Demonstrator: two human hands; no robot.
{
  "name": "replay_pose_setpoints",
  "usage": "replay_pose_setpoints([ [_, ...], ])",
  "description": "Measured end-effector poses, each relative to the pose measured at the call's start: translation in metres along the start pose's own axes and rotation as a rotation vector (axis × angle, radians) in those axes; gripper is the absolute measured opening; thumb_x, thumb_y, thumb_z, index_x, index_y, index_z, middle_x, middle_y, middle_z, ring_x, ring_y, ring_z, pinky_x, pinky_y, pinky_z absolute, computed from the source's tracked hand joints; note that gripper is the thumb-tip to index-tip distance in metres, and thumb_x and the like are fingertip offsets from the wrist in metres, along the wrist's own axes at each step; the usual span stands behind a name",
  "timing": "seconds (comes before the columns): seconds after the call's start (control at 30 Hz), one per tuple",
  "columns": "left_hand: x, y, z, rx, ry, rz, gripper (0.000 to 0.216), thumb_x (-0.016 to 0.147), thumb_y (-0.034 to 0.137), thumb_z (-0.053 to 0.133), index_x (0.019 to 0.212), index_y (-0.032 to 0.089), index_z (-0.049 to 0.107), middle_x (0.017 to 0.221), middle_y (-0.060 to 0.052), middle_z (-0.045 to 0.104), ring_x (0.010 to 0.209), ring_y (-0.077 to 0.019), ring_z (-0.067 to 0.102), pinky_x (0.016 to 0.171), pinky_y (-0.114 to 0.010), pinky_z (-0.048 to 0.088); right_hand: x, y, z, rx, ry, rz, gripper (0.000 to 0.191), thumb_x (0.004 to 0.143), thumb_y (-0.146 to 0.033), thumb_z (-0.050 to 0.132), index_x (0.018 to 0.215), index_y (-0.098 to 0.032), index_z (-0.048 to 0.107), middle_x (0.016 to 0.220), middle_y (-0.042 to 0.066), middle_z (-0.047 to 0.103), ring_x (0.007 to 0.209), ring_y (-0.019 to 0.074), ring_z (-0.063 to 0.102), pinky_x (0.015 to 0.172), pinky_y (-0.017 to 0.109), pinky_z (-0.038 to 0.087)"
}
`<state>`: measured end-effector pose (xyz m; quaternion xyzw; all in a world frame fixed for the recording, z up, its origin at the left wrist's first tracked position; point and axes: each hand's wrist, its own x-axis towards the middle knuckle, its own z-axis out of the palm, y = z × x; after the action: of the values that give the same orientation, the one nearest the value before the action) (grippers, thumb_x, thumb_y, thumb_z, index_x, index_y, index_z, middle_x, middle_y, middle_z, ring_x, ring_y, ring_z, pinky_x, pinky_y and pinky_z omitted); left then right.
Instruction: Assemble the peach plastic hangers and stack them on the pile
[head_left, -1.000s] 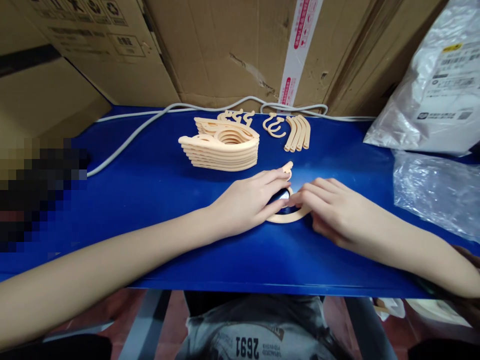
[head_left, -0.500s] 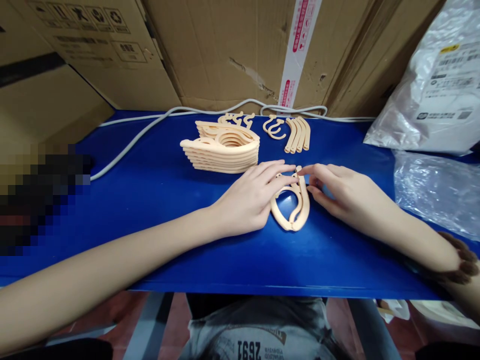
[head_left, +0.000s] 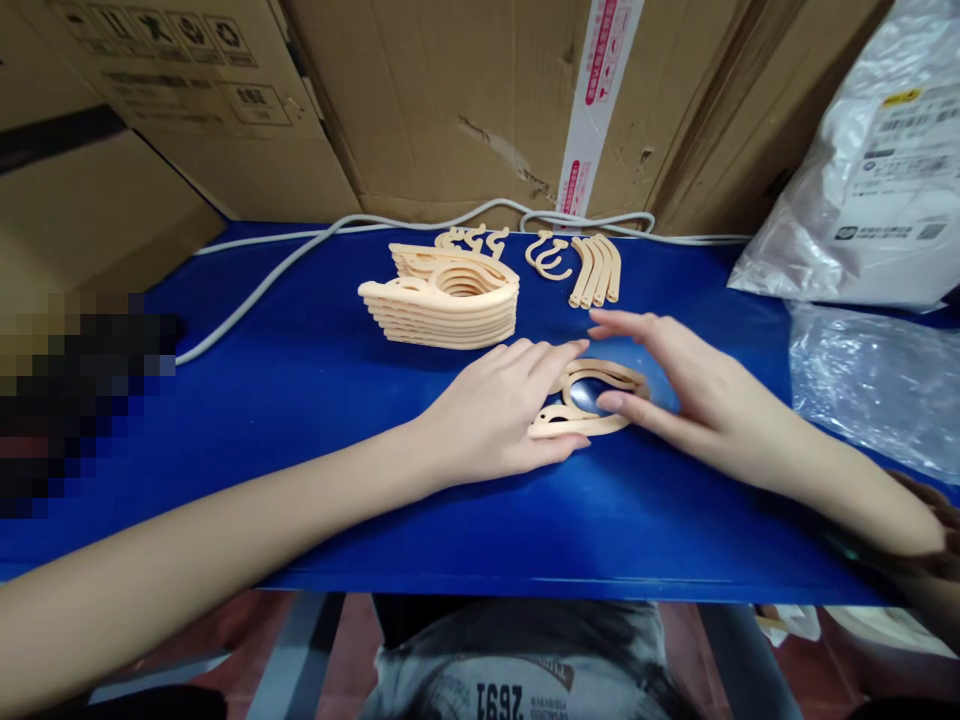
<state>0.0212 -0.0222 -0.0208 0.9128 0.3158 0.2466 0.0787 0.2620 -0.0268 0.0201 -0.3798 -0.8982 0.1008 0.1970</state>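
Observation:
A cream plastic folding hanger point(head_left: 577, 425), folded into a rounded loop, lies crosswise on the blue table. My left hand point(head_left: 504, 408) grips its left end, with the thumb along the near side and the fingers along the far side. Over its right end hovers my right hand point(head_left: 679, 390), fingers spread and thumb close to the loop; whether the thumb touches it I cannot tell. Behind my left hand stands a stack of folded hangers point(head_left: 450, 312). Farther back lie loose hooks point(head_left: 551, 256) and several curved hanger arms point(head_left: 598, 270).
More hooks point(head_left: 474, 238) lie behind the stack. A white cable point(head_left: 262, 288) runs along the back of the table point(head_left: 360, 540). Cardboard boxes point(head_left: 450, 100) wall the rear and left. At right are a white plastic parcel point(head_left: 862, 190) and clear plastic wrap point(head_left: 870, 380).
The hanger has turned from pointing toward me to lying crosswise. My left hand has shifted onto its left end. My right hand has opened wider and come over its right end.

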Motion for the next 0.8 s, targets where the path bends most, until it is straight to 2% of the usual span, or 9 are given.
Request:
replay_pose_setpoints([
  [0.1,-0.001,0.001,-0.003,-0.031,0.026,0.019,0.074,0.088,0.040,0.078,0.144,0.002,0.049,0.134,-0.019,0.067,0.116,-0.0320,0.064,0.104,-0.046,0.052,0.003,0.005,-0.008,-0.061,0.066,0.151,0.062,0.101,-0.060,0.051,0.148,-0.020,0.050,0.122,0.013,0.072,0.106,0.0299,0.070,0.088,0.043,0.053],
  [0.17,0.000,0.002,-0.006,-0.033,0.063,0.047,0.070,0.088,0.037,0.077,0.143,0.004,0.050,0.133,-0.017,0.066,0.115,-0.0311,0.063,0.104,-0.045,0.052,0.004,0.009,-0.012,-0.092,0.037,0.278,0.057,0.100,-0.065,0.047,0.131,-0.020,0.063,0.094,0.008,0.075,0.079,0.0254,0.069,0.069,0.037,0.049],
  [0.23,0.001,0.002,-0.008,-0.014,0.113,0.066,0.065,0.089,0.035,0.075,0.142,0.006,0.051,0.132,-0.017,0.065,0.117,-0.0310,0.062,0.105,-0.046,0.050,0.006,0.013,-0.014,-0.065,-0.025,0.354,0.054,0.098,-0.068,0.046,0.108,-0.021,0.070,0.075,0.004,0.070,0.064,0.0215,0.062,0.059,0.033,0.041],
  [0.37,0.001,0.002,-0.011,0.030,0.178,0.069,0.059,0.091,0.034,0.071,0.140,0.010,0.051,0.133,-0.017,0.063,0.121,-0.0317,0.059,0.110,-0.048,0.047,0.009,0.014,-0.014,0.255,-0.082,0.363,0.052,0.094,-0.071,0.053,0.080,-0.023,0.065,0.069,0.001,0.062,0.062,0.0168,0.053,0.054,0.030,0.037],
  [0.5,0.001,0.002,-0.012,0.020,0.189,0.077,0.063,0.091,0.036,0.072,0.144,0.016,0.046,0.141,-0.016,0.058,0.128,-0.0321,0.055,0.115,-0.050,0.043,0.012,0.006,-0.015,0.573,-0.078,0.414,0.049,0.094,-0.065,0.059,0.069,-0.023,0.053,0.059,-0.003,0.045,0.053,0.0122,0.039,0.047,0.027,0.028],
  [0.63,0.001,0.000,-0.013,0.001,0.172,0.088,0.071,0.091,0.038,0.074,0.148,0.014,0.040,0.148,-0.018,0.053,0.138,-0.0329,0.050,0.120,-0.050,0.039,0.014,0.002,-0.014,0.642,-0.049,0.429,0.045,0.094,-0.061,0.061,0.070,-0.023,0.055,0.060,-0.003,0.045,0.053,0.0121,0.037,0.047,0.028,0.027],
  [0.8,0.001,-0.003,-0.010,0.025,0.192,0.120,0.076,0.091,0.051,0.076,0.147,0.012,0.042,0.146,-0.020,0.055,0.136,-0.0335,0.052,0.118,-0.050,0.042,0.013,0.002,-0.011,0.651,-0.057,0.422,0.045,0.093,-0.062,0.063,0.071,-0.023,0.056,0.059,-0.003,0.045,0.053,0.0122,0.038,0.047,0.028,0.027],
])
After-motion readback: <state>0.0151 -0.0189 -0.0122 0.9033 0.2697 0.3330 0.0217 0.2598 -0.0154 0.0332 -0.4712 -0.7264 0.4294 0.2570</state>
